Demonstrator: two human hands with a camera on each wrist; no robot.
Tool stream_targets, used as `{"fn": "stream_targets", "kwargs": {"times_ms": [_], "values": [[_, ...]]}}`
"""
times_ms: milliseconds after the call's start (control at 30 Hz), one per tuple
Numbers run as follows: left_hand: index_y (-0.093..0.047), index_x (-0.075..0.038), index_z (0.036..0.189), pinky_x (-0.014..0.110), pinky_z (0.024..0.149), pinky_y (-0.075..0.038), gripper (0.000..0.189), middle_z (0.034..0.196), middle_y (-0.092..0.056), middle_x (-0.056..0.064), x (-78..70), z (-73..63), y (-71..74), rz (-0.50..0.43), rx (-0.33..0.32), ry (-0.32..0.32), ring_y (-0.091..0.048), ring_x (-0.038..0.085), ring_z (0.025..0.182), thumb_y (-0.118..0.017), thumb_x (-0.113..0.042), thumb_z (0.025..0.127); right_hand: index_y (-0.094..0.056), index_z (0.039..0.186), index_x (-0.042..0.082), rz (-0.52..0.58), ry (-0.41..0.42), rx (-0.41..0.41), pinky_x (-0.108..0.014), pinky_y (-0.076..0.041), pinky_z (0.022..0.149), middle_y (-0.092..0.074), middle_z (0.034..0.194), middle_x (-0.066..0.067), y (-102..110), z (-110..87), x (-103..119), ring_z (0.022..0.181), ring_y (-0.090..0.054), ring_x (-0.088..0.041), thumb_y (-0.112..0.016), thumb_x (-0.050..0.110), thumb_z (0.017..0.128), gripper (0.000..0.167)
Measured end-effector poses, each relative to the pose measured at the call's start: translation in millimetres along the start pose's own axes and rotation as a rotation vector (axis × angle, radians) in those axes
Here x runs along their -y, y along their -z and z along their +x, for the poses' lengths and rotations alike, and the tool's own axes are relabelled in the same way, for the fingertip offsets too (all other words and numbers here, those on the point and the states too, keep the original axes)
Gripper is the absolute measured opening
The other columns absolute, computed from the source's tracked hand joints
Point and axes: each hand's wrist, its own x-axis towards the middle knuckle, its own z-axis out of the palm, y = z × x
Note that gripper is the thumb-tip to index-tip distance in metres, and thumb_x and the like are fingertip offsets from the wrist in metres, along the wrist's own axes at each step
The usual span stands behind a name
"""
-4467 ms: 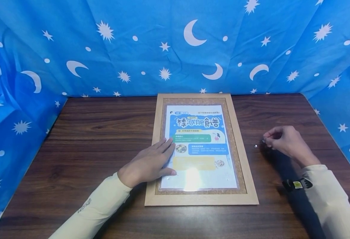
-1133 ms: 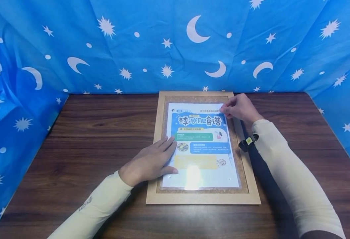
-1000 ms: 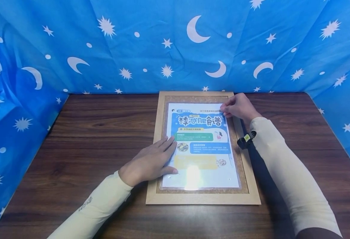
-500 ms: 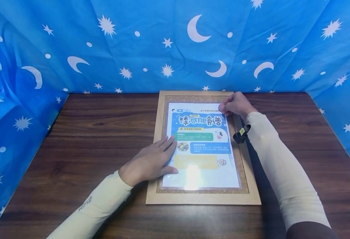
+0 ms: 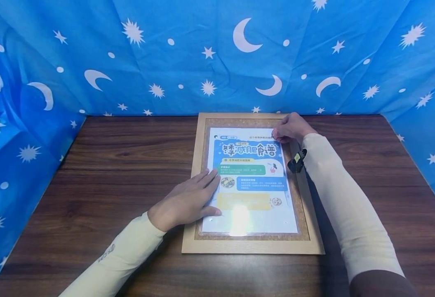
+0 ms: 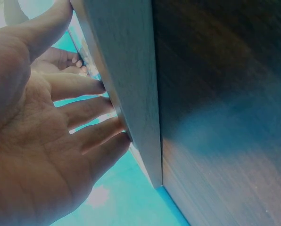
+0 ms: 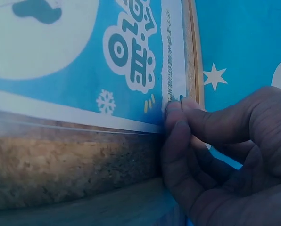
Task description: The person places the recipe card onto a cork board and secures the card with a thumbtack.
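On the table lies a wood-framed corkboard [image 5: 252, 247] with a printed poster [image 5: 271, 222] in a clear sleeve on top. My left hand [image 5: 187, 201] rests flat across the board's left rail and the poster's left edge, fingers straight and spread. In the left wrist view those fingertips [image 6: 119, 125] lie at the frame's edge. My right hand [image 5: 292, 127] is at the poster's upper right corner, thumb and index finger pinching a tiny thumbtack [image 7: 181, 98] mostly hidden by the fingertips. Another thumbtack [image 5: 215, 136] sits at the poster's upper left corner.
Dark wood tabletop [image 5: 109, 165] extends on both sides of the board. A blue curtain [image 5: 187, 53] with white moons and stars hangs behind it and at both sides. A dark strap device [image 5: 297, 161] is on my right wrist.
My right hand has gone from the table at the right, where it was at small shiny tacks, to the poster's upper right corner. Lately its wrist has shifted slightly left; my left hand stays put.
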Motion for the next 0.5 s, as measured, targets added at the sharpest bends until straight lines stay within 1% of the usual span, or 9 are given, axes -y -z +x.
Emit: {"fn": "stream_targets", "kwargs": {"times_ms": [133,300,500], "values": [[-0.028,-0.003,0.159,0.047,0.124,-0.019,0.086,0.167,-0.017,0.015,0.1,0.1,0.3,0.003,-0.006,-0.002,-0.012,0.033,0.154,-0.062,-0.052,0.097,-0.066,0.099,-0.005,-0.018,-0.027,0.023,-0.028,-0.057,0.072,-0.066,0.081,-0.010,1.9,0.6,2.9,0.073,-0.065,-0.019,-0.067,0.005,0.094,0.011],[-0.029,-0.002,0.159,0.048,0.123,-0.020,0.086,0.167,-0.018,0.015,-0.2,-0.6,0.6,0.001,-0.012,-0.006,-0.013,0.033,0.154,-0.063,-0.051,0.097,-0.066,0.102,-0.004,-0.044,-0.061,0.045,-0.030,-0.055,0.074,-0.067,0.082,-0.010,3.6,1.8,3.1,0.075,-0.066,-0.021,-0.068,0.009,0.095,0.016],[-0.029,-0.002,0.159,0.048,0.123,-0.021,0.086,0.167,-0.018,0.015,0.3,-0.3,0.4,-0.007,-0.014,-0.012,-0.013,0.033,0.154,-0.065,-0.050,0.096,-0.066,0.105,-0.004,-0.061,-0.069,0.061,-0.031,-0.054,0.075,-0.067,0.088,-0.012,5.0,2.0,3.8,0.077,-0.066,-0.023,-0.065,0.011,0.096,0.017]]}}
